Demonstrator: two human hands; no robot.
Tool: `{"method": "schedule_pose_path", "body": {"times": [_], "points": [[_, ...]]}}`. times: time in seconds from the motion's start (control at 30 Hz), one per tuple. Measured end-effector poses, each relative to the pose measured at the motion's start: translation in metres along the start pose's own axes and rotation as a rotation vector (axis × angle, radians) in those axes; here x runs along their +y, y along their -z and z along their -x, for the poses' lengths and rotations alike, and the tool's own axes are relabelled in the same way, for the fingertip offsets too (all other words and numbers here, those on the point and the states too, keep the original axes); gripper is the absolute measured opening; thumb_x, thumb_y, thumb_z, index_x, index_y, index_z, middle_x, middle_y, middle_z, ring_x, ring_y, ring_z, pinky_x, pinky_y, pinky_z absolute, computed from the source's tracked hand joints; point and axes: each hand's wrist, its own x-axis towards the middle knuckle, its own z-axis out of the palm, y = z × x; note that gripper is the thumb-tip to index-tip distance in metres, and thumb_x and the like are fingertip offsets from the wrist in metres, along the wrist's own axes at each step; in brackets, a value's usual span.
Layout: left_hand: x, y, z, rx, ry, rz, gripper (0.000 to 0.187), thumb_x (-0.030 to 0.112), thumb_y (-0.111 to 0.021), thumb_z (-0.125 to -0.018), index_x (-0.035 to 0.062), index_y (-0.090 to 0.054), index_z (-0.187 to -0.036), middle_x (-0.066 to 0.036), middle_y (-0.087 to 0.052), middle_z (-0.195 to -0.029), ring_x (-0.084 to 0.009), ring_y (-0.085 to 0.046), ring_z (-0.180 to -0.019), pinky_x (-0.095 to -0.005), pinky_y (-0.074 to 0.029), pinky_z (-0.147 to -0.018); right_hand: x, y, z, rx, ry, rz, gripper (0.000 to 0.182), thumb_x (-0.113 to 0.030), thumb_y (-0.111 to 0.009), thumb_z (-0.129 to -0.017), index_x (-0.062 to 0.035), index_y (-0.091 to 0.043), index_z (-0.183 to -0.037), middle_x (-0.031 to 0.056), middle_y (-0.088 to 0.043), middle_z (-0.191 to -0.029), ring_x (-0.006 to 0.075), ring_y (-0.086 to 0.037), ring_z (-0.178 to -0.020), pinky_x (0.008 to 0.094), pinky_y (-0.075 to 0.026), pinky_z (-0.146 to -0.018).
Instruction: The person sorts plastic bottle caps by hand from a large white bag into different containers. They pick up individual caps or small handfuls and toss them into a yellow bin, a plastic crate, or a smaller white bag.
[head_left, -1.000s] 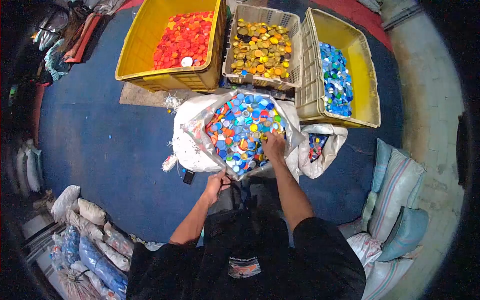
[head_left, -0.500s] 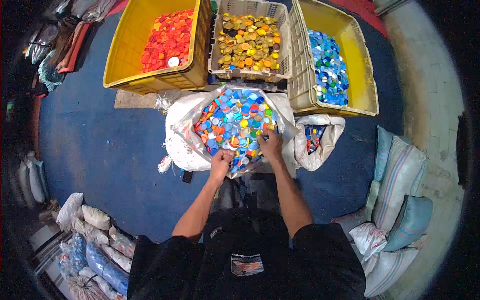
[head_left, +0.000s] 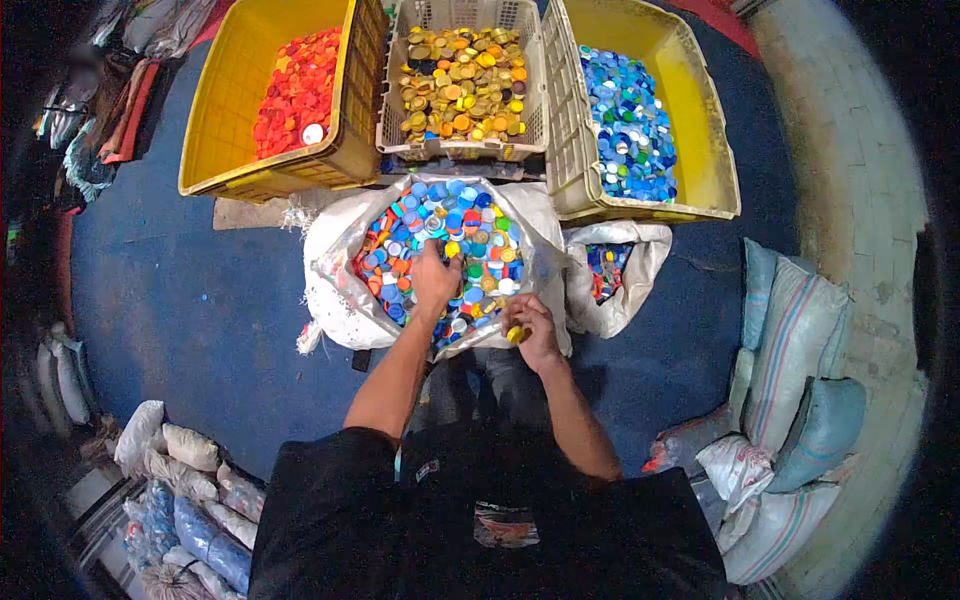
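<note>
Head view: one yellow cap (head_left: 516, 335) separated from the mixed caps (head_left: 476, 270), in my right hand (head_left: 541, 338).
It has drawn back to the white sack's (head_left: 328, 285) near rim, fingers curled on the cap; my left hand (head_left: 436, 284), half-closed, now sits deeper in, hold unclear.

Multicoloured caps (head_left: 485, 240), white sack (head_left: 328, 265), yellow bins (head_left: 228, 115), striped pale bag (head_left: 787, 365)

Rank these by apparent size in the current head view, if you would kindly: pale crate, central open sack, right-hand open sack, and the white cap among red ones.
1. Central open sack
2. Pale crate
3. Right-hand open sack
4. White cap
Nearness to the camera may enlarge the first.
</note>
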Motion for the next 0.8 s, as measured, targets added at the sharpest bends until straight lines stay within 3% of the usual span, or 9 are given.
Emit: {"method": "schedule_pose_path", "body": {"times": [0.07,0.17,0.23,0.37,0.47,0.6,0.67,0.77,0.8], "points": [[0.001,-0.005,-0.003,0.005,0.005,-0.042,0.039,0.02,-0.073,-0.074,-0.001,-0.057,-0.102,-0.02,-0.067,-0.095,-0.04,-0.062,-0.086,-0.0477,-0.047,-0.076,0.002,0.007,0.004,0.049,-0.074,0.014,0.02,-0.023,-0.052,-0.084,-0.0093,-0.053,-0.098,0.0035,-0.058,-0.079,0.0133,-0.058,-0.065,0.0279,-0.049,-0.053],[0.009,-0.01,-0.008,-0.03,0.087,-0.093,0.04,0.02,-0.075,-0.072,-0.0002,-0.058,-0.101,-0.021,-0.067,-0.095,-0.0404,-0.062,-0.086,-0.0476,-0.048,-0.077,-0.02,-0.007,0.015,0.11,-0.203,-0.168,0.017,-0.021,-0.054,-0.084,-0.0095,-0.053,-0.096,0.0026,-0.057,-0.078,0.0121,-0.057,-0.065,0.0276,-0.049,-0.053],[0.01,-0.011,-0.012,-0.055,0.14,-0.071,0.04,0.02,-0.075,-0.071,0.0003,-0.058,-0.101,-0.021,-0.066,-0.095,-0.0402,-0.062,-0.087,-0.0468,-0.048,-0.078,-0.026,-0.009,0.014,0.133,-0.162,-0.053,0.018,-0.023,-0.055,-0.084,-0.0088,-0.053,-0.096,0.0026,-0.056,-0.075,0.0121,-0.055,-0.062,0.027,-0.048,-0.053],[-0.007,-0.027,-0.015,0.081,0.013,0.011,0.037,0.019,-0.074,-0.072,-0.0006,-0.058,-0.099,-0.02,-0.065,-0.09,-0.0402,-0.062,-0.08,-0.0463,-0.049,-0.076,-0.031,-0.006,0.006,0.1,-0.071,0.247,0.017,-0.023,-0.056,-0.087,-0.0065,-0.056,-0.093,0.0014,-0.052,-0.068,0.0118,-0.05,-0.06,0.0271,-0.042,-0.053],[-0.022,-0.03,-0.012,0.075,0.102,0.145,0.034,0.018,-0.071,-0.074,-0.0013,-0.058,-0.098,-0.016,-0.064,-0.087,-0.0321,-0.061,-0.07,-0.0403,-0.05,-0.068,-0.021,0.006,-0.016,0.135,0.151,0.591,0.019,-0.02,-0.066,-0.081,-0.0047,-0.059,-0.091,0.0033,-0.054,-0.065,0.0123,-0.052,-0.061,0.0294,-0.043,-0.055],[-0.009,0.013,0.008,-0.117,0.545,0.877,0.02,0.016,-0.061,-0.084,0.0013,-0.058,-0.096,-0.005,-0.058,-0.074,-0.0141,-0.058,-0.064,-0.0266,-0.046,-0.057,-0.054,-0.012,-0.04,0.203,0.329,1.236,0.023,-0.012,-0.071,-0.074,-0.0027,-0.062,-0.093,0.0098,-0.063,-0.076,0.0215,-0.061,-0.069,0.0351,-0.048,-0.066],[-0.019,0.023,0.02,-0.12,0.625,1.147,0.016,0.016,-0.058,-0.086,0.0032,-0.058,-0.096,-0.005,-0.057,-0.073,-0.0148,-0.058,-0.064,-0.0267,-0.046,-0.056,-0.061,-0.013,-0.059,0.189,0.392,1.424,0.026,-0.009,-0.068,-0.074,-0.0036,-0.063,-0.1,0.0157,-0.065,-0.089,0.0314,-0.064,-0.086,0.0386,-0.05,-0.075],[-0.045,0.034,0.036,-0.158,0.699,1.37,0.012,0.016,-0.054,-0.088,0.0061,-0.056,-0.095,-0.005,-0.059,-0.08,-0.0156,-0.059,-0.065,-0.0266,-0.049,-0.06,-0.073,-0.016,-0.086,0.043,0.662,1.561,0.027,-0.009,-0.059,-0.078,-0.0081,-0.063,-0.105,0.017,-0.065,-0.099,0.036,-0.063,-0.091,0.0437,-0.05,-0.079],[-0.041,0.043,0.042,-0.145,0.759,1.39,0.013,0.016,-0.054,-0.087,0.0063,-0.056,-0.095,-0.005,-0.059,-0.081,-0.0157,-0.059,-0.066,-0.0268,-0.05,-0.061,-0.08,-0.026,-0.087,0.029,0.609,1.638,0.03,-0.006,-0.056,-0.079,-0.0087,-0.062,-0.108,0.0155,-0.065,-0.103,0.0354,-0.063,-0.092,0.0442,-0.051,-0.079]]}}
